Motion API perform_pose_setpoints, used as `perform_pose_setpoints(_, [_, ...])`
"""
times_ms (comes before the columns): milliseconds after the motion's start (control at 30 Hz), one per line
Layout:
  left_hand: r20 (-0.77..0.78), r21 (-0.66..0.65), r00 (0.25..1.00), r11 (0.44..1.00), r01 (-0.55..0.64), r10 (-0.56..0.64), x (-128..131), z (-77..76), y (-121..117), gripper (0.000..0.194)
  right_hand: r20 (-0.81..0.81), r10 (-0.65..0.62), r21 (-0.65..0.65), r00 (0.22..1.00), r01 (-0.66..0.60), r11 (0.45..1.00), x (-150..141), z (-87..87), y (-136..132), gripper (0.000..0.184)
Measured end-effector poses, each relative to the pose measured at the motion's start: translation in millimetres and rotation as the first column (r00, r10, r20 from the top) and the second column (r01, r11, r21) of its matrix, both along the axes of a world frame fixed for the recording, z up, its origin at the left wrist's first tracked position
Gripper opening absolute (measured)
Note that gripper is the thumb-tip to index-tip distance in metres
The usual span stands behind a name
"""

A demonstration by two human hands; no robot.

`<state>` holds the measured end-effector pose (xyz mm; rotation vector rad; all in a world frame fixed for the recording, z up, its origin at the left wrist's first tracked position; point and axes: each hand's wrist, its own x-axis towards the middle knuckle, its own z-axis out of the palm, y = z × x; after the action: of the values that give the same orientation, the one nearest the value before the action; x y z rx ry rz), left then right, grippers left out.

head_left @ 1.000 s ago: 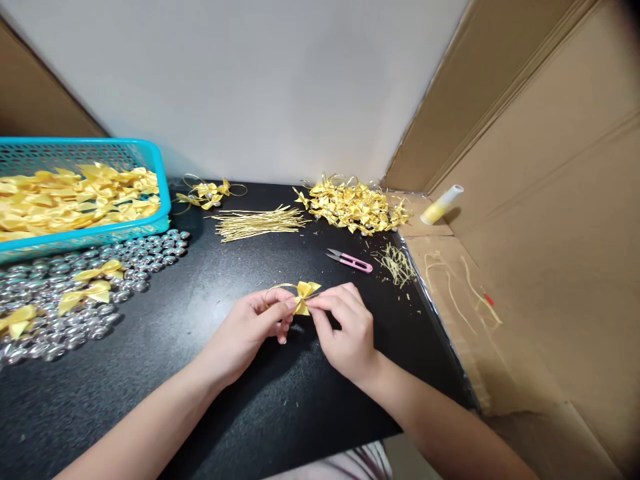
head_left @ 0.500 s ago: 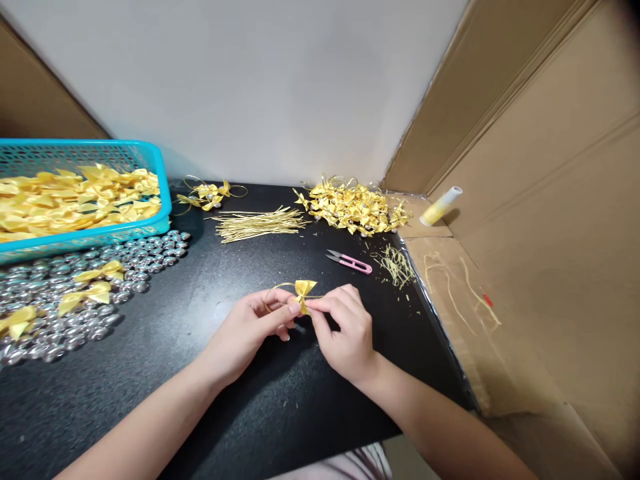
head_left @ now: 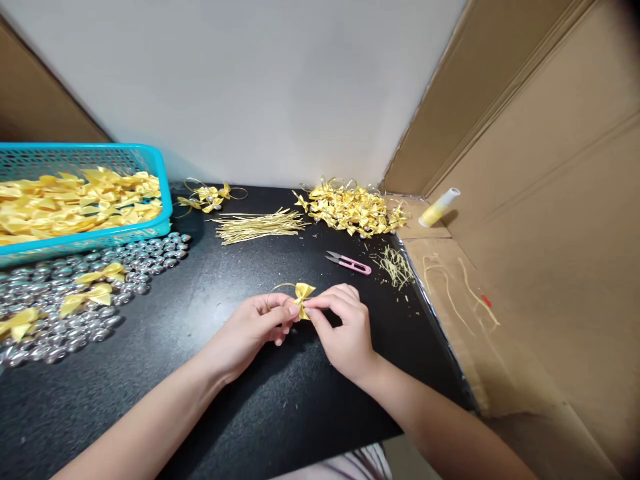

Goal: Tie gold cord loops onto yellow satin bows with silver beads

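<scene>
Above the front part of the black table, a yellow ribbon bow is held between both hands. My left hand is closed, its thumb and fingers pinching the bow's left side. A thin gold cord loops up from that hand behind the bow. My right hand is closed too, with thumb and forefinger pinched at the bow's middle from the right. What exactly lies between those right fingertips is hidden. Pink thread snips lie just beyond the right hand.
A turquoise basket of yellow bows stands at left, with silver beads spread before it. Cut gold cords, a heap of beaded bows, a smaller cluster and cord scraps lie farther back. A tube stands at right.
My right fingers have drawn closer in to the bow's middle, and the cord end that stuck out above them no longer shows. Both hands still hold the bow in nearly the same spot.
</scene>
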<state>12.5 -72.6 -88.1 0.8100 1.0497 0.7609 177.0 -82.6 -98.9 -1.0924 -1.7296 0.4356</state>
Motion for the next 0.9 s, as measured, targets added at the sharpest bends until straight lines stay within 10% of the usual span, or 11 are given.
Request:
perform_pose_setpoints(367, [-0.324,0.366,0.925,0.928,-0.069,0.197,6,8.4,-9,0.018,0.085,-0.103,0.155,0.991,0.089,0.984,1,2.8,-1,0.006])
perform_pose_setpoints(667, [-0.372,0.354,0.923,0.934,0.046,0.096,4,3.1,-8,0.022,0.205,-0.002,0.065,0.979,-0.011,0.998,3,-1.9,1,0.011])
perform_pose_setpoints(900, [-0.276,0.223,0.961,0.971,0.086,-0.022,6,11.5,-2,0.031,-0.066,0.087,-0.080,0.994,-0.093,0.992,3,-0.8,-1,0.014])
